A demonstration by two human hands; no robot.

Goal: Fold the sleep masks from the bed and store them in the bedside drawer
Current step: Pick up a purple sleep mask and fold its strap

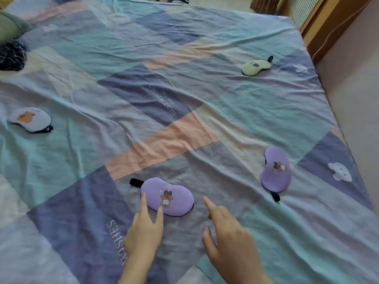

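1. The left hand (143, 228) reaches over the near edge of the patchwork bedspread (184, 103), two straight fingertips touching the nearest purple padded sleep mask (167, 196); nothing is gripped.
2. The right hand (223, 232) hovers just beside that mask, fingers spread and relaxed, holding nothing.
3. That mask's long axis runs roughly along the near edge, its dark strap (135, 182) pointing left.
4. A second purple sleep mask (275, 169) lies toward the right edge, its long axis running near-to-far.
5. A white sleep mask (30, 119) sits at the left edge.
6. A pale green sleep mask (256, 67) lies near the far right corner.

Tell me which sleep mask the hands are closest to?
The purple sleep mask nearest the person: the left hand reaches its edge. The other purple, green and white masks lie farther off.
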